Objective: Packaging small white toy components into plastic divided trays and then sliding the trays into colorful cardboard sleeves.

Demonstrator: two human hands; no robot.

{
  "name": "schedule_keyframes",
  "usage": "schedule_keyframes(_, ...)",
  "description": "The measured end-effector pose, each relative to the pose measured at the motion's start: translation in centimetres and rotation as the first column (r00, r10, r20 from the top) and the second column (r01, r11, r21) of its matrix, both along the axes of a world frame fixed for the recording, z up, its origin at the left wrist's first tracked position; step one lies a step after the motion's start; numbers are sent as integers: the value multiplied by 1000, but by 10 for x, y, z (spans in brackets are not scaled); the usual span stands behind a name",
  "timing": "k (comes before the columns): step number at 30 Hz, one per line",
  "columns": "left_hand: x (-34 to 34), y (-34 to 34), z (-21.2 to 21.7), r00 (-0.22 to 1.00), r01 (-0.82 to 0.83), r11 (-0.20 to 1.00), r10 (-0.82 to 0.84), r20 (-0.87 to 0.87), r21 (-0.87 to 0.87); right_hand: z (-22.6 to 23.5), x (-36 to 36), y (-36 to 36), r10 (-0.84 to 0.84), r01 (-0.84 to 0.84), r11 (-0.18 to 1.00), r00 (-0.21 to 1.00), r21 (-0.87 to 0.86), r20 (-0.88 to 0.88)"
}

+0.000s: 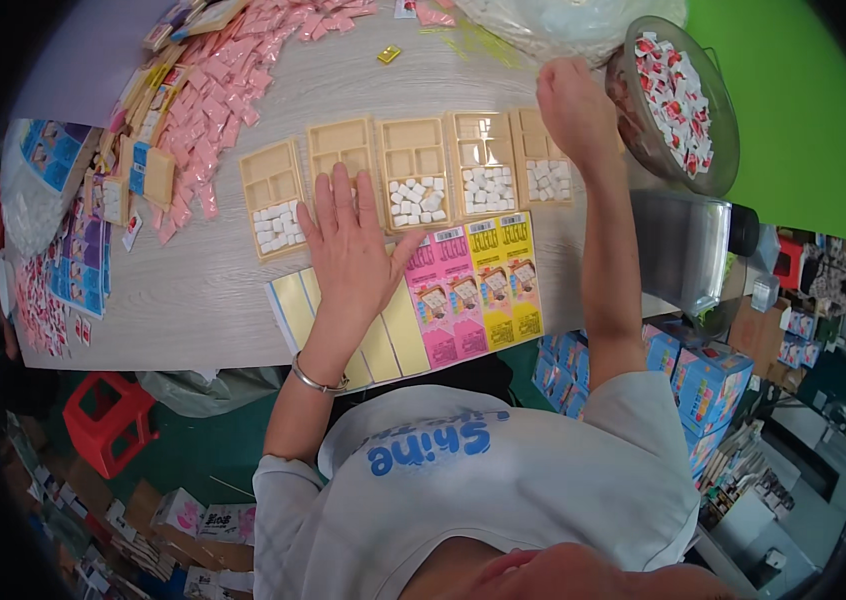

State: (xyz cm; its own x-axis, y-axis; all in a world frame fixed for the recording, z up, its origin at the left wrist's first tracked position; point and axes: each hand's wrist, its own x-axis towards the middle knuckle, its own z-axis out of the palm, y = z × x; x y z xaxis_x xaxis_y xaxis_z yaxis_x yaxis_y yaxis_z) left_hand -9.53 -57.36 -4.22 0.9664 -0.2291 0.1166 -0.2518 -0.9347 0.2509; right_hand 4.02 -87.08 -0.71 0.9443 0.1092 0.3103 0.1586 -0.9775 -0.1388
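My left hand [355, 225] lies flat with fingers spread over a cream compartment tray [340, 133], hiding its lower part. It is one of several such trays in a row, whose lower compartments hold white pieces like small marshmallows [417, 202]. Below the hand is a sheet of printed pink and yellow stickers [478, 290], its left strips bare and pale yellow. Over the far end of the rightmost tray [532, 130], my right hand [580, 112] is closed with curled fingers, beside thin yellow-green sticks [483, 45]. Whatever its fingers may hold is hidden.
A clear bowl [728, 150] of small red-and-white packets stands at the right, near a clear plastic bag [583, 20]. Pink sachets [213, 110] are heaped at the far left beside packed trays. One yellow sachet [389, 54] lies alone. A red stool [108, 420] stands below the table.
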Motion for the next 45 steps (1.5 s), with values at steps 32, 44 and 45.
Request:
schedule_keyframes(32,-50,-25,22,995,73,968,-85,-43,-240,-8,-22,7,310,-257,898,945,358,-100)
schedule_keyframes(44,-80,-16,1,969,232,795,-240,60,-561,-43,67,-7,-44,26,976,996,-215,-78)
schedule_keyframes(45,-79,-16,1,965,246,791,-251,69,-561,-44,66,-11,-28,13,978,997,-208,-69)
